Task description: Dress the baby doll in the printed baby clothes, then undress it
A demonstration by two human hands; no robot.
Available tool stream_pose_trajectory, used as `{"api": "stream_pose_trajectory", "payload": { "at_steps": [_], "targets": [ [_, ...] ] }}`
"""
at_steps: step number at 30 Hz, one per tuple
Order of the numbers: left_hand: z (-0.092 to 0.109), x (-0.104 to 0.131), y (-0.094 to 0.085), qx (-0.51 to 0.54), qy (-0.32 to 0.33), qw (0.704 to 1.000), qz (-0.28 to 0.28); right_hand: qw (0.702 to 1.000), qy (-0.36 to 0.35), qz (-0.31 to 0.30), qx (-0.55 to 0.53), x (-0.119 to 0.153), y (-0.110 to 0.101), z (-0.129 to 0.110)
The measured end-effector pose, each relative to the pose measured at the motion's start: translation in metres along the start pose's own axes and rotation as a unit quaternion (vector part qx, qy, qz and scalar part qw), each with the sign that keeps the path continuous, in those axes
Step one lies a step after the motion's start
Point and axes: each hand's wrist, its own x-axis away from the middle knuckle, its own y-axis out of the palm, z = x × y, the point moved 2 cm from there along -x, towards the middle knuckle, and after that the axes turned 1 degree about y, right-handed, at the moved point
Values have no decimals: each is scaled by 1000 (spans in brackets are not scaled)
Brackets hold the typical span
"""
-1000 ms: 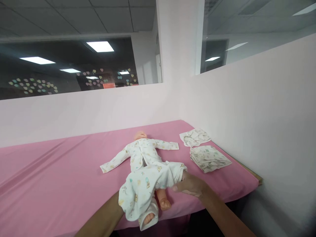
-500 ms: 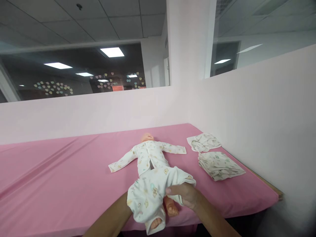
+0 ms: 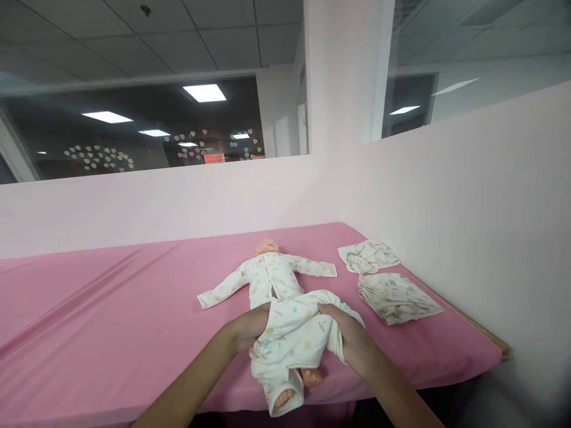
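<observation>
A baby doll point(image 3: 267, 245) lies on its back in a white printed long-sleeved top point(image 3: 279, 274). White printed baby pants point(image 3: 298, 336) are over its lower body, with one foot point(image 3: 284, 397) showing at a leg opening. The other foot point(image 3: 312, 376) lies bare beside that leg. My left hand point(image 3: 250, 328) is closed at the left edge of the waist, its fingertips hidden by the cloth. On the right side, my right hand point(image 3: 350, 336) grips the bunched pants, thumb on top and fingers underneath.
A pink sheet point(image 3: 134, 333) covers the table. To the right lie a folded printed cloth point(image 3: 397, 299) and a smaller white printed garment point(image 3: 369, 257). A white wall point(image 3: 482, 208) borders the right side, and windows point(image 3: 147, 128) rise above the back wall.
My left hand has come up from under the pants to their waist edge. My right hand has shifted up and holds the right side. The second leg's cloth has been drawn upward, away from the bare foot.
</observation>
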Motion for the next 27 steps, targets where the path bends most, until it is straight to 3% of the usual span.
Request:
{"api": "stream_pose_trajectory", "payload": {
  "at_steps": [2,7,11,14,19,23,25,27],
  "targets": [
    [5,12,0,12,7,1000,-4,999,15,-10,-26,-1,2,5],
    [12,30,4,-4,46,998,52,993,76,-16,-84,-2,15,30],
    [7,25,8,-121,62,985,107,989,102,-9,-102,3,26,42],
    [6,23,12,-217,102,960,142,984,114,-49,-131,6,36,47],
    [19,32,19,-318,131,932,112,976,111,-54,-178,14,52,56],
    [29,20,9,-339,149,921,117,979,83,-22,-183,27,59,68],
    [29,1,2,-417,186,885,92,983,91,-8,-158,33,63,75],
    [26,-20,-3,-514,207,832,19,984,104,10,-145,37,66,82]
  ]
}}
